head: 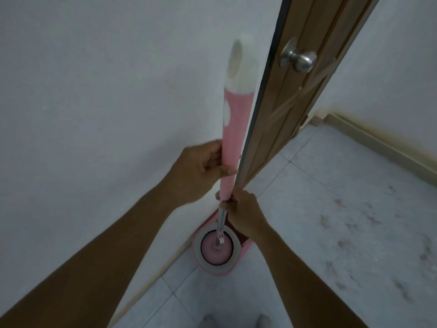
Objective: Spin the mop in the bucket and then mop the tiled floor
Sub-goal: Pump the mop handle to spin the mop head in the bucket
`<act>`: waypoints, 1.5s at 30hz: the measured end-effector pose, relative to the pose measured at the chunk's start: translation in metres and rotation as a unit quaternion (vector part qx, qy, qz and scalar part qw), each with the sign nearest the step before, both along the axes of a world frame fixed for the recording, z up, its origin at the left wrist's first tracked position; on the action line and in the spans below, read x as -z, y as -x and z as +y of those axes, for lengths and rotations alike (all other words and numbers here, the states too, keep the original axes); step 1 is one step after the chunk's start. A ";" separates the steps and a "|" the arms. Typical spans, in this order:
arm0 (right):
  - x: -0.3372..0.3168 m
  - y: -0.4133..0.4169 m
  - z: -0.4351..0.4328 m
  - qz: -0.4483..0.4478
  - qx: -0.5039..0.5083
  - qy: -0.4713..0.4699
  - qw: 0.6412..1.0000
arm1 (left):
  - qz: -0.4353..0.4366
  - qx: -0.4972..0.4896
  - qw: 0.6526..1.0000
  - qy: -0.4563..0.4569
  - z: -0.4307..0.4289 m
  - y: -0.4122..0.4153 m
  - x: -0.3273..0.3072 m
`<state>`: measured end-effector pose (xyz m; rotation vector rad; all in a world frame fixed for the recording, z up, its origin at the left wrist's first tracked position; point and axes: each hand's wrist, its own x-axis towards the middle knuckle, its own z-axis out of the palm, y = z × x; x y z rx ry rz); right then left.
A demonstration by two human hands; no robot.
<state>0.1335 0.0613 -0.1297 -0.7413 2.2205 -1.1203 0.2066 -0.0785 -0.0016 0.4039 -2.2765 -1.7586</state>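
Mop (233, 143), pink-sleeved metal pole, stands in round bucket (214, 266).

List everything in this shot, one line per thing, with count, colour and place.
mop handle: one, pink with white spots and a white top, upright in front of the door edge
metal shaft: one, silver, running from the handle down into the bucket
mop head: one, pink disc, inside the bucket's round basket
bucket: one, pink with a pale ring, on the floor against the wall
door: one, brown wood, upper right
door knob: one, silver, on the door
wall: white, left
tiled floor: pale grey, right and bottom
smudges: several, brownish, on the right-hand tiles
skirting: beige, far right
feet: two, bottom edge
left hand: grips the pink handle
right hand: grips the handle's lower end
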 end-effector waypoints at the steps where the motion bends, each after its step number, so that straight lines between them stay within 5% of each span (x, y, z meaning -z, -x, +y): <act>1: 0.017 -0.009 0.001 0.008 0.016 -0.007 1.000 | -0.004 -0.005 1.000 0.004 0.002 -0.004 0.020; 6: 0.066 -0.027 -0.002 -0.047 0.061 -0.068 0.995 | -0.052 -0.015 0.998 0.019 0.005 -0.012 0.089; 12: 0.108 -0.019 -0.002 -0.082 -0.004 -0.142 0.986 | -0.142 0.035 0.986 0.076 0.005 -0.028 0.124; 23: 0.022 0.012 -0.001 -0.112 -0.059 -0.053 0.991 | -0.045 0.034 0.995 -0.085 0.001 -0.007 0.047; 30: -0.028 0.022 0.008 -0.139 0.009 0.077 0.987 | -0.021 0.030 0.999 -0.027 0.007 0.011 0.002; 32: -0.013 0.023 0.021 -0.195 0.030 0.110 0.974 | -0.013 0.032 0.999 -0.003 0.004 0.011 -0.009; 39: 0.097 -0.027 0.044 -0.287 0.140 -0.085 0.944 | 0.085 -0.005 0.996 0.038 0.012 0.013 -0.051; 45: 0.161 -0.051 0.029 -0.331 0.200 -0.112 0.916 | 0.151 -0.025 0.982 0.115 0.019 0.020 -0.070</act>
